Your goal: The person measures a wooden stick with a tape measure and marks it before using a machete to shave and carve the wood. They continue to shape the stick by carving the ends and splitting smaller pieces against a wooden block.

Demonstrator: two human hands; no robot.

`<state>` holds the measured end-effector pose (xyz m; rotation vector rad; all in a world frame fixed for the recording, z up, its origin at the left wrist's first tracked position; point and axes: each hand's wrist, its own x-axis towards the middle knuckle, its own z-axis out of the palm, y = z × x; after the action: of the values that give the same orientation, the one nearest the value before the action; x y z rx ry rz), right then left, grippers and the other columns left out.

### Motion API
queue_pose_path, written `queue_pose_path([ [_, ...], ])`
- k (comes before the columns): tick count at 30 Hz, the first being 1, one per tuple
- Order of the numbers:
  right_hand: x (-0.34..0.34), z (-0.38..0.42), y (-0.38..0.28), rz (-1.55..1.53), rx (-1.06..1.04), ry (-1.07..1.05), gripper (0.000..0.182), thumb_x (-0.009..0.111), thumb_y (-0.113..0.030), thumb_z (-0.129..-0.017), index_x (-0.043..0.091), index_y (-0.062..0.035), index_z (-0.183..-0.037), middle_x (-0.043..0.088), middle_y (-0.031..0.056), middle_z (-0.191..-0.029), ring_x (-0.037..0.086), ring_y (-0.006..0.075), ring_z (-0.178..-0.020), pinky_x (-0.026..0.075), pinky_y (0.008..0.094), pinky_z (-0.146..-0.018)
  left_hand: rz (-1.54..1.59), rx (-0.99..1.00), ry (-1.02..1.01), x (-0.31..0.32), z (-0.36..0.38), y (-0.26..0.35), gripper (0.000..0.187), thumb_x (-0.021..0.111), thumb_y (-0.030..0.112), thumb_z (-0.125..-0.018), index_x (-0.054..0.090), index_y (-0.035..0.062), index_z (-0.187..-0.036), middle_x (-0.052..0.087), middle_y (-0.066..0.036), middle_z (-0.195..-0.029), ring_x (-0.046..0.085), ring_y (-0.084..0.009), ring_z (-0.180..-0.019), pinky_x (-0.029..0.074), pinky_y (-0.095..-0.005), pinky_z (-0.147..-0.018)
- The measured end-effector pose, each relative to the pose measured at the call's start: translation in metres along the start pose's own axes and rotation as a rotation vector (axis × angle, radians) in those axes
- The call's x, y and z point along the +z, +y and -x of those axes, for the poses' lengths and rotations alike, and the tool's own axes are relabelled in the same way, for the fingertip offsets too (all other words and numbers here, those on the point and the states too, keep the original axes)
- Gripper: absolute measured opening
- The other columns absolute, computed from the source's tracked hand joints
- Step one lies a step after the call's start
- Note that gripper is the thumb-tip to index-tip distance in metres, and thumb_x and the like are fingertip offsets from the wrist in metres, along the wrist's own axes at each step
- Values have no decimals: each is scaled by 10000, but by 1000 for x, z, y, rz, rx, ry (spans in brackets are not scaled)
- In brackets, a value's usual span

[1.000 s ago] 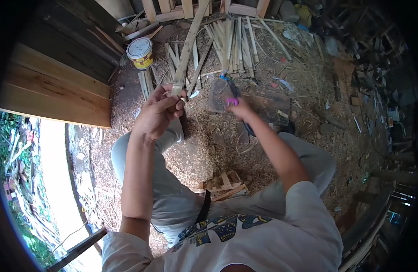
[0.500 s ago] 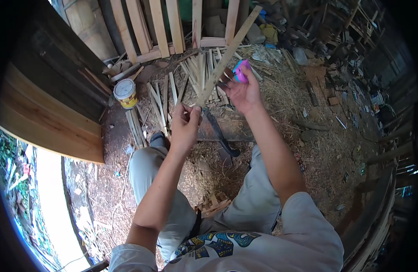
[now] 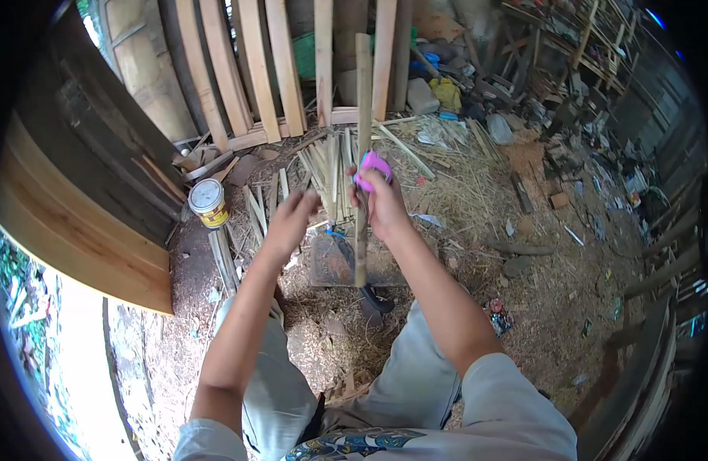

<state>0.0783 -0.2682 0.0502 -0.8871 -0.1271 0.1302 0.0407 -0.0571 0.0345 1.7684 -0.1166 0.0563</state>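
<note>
My right hand [image 3: 383, 203] is closed around a pink tape measure [image 3: 375, 164]. The same hand also grips a long, thin wooden strip [image 3: 364, 92], which stands nearly upright in the view. To the left, apart from the strip, is my left hand [image 3: 290, 223]. Its fingers are curled and somewhat blurred, and I cannot make out anything in them. Below the hands lies a wooden block [image 3: 327, 265]. A long knife with a curved black handle [image 3: 378, 301] rests across it, partly hidden by the strip.
Several cut strips [image 3: 323, 173] lie on the ground ahead. A white and yellow bucket [image 3: 208, 202] stands at the left. Wooden frames [image 3: 323, 69] lean at the back. Wood shavings [image 3: 308, 330] cover the floor, and clutter [image 3: 569, 115] is piled at the right.
My left hand has let go of the strip's lower end and moved away to the left. The strip has swung from slanted to nearly upright, now held in my right hand with the tape measure.
</note>
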Motion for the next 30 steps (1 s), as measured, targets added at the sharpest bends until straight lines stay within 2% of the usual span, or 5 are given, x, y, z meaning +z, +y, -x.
queue_pose_path([
  [7,5,22,30,425,123,-269,370,804,-201,-860,656,-14,-1142,715,49,-1001,666,137,-875,526,294,-838,774,167,-1,-28,-48,-9,726,314,621,-1093,471,37,-1495,569,-152,-1478,569,-303,-1316,401,-481,-1120],
  [11,1,24,43,563,178,-354,440,828,-204,-842,651,-15,-1198,722,33,-1025,674,122,-925,529,295,-862,959,205,-53,-30,-52,-3,686,307,592,-1102,481,53,-1489,647,-131,-1278,620,-302,-1194,420,-504,-1114],
  [15,-16,16,63,622,166,-280,506,843,-219,-833,636,8,-1235,718,57,-1060,679,147,-960,533,313,-889,1277,115,-146,-23,-56,-7,574,232,568,-1128,554,93,-1120,459,-6,-839,497,-194,-762,459,-389,-817],
  [21,-31,-8,57,934,-46,-109,500,845,-218,-851,590,-11,-1229,684,103,-1061,661,157,-953,535,321,-848,1109,-93,-27,-4,-67,-40,566,351,647,-1091,546,120,-1017,386,36,-758,390,-130,-695,387,-290,-725],
  [30,-42,-51,11,582,-280,152,425,787,-161,-941,522,-32,-1248,650,44,-1008,628,88,-811,520,261,-745,359,-38,-42,65,-66,-59,502,377,504,-1136,585,71,-989,483,3,-847,415,-124,-778,363,-286,-726],
])
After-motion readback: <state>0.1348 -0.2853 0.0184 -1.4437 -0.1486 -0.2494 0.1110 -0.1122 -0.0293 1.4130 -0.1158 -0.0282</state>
